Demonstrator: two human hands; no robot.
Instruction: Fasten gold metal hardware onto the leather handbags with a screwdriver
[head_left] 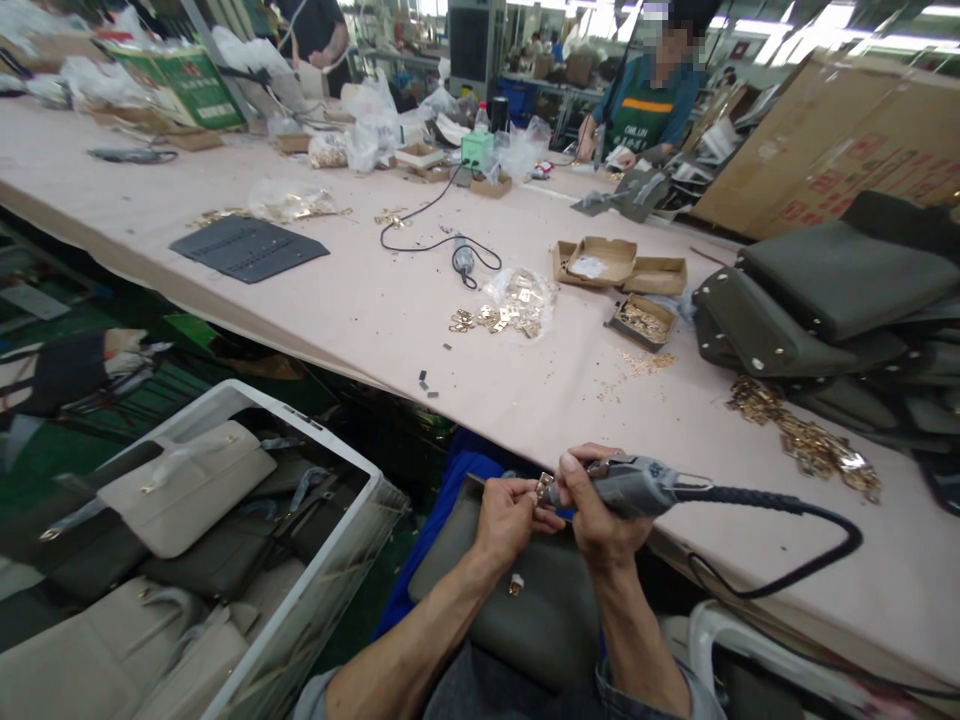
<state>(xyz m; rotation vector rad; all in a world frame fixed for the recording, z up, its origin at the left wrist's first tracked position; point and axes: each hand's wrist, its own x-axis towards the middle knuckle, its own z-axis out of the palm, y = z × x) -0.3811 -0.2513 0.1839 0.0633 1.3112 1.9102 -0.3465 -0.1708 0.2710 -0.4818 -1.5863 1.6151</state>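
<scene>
My right hand (606,525) is wrapped round a grey electric screwdriver (637,484), held level with its tip pointing left. A thick black cord leaves its back end. My left hand (507,518) pinches a small gold metal fitting (544,483) right at the tool's tip. Whether tip and fitting touch, I cannot tell. Across my lap lies a dark olive bag (547,610), under both hands. A small gold clasp (516,584), partly covered in white, shows on its surface.
A white crate (360,490) of wrapped bags stands at left. On the table (360,300) are gold fittings in a plastic bag (525,300), a small box of screws (642,320), loose hardware (817,440) and stacked olive bags (847,280). A co-worker (649,105) stands opposite.
</scene>
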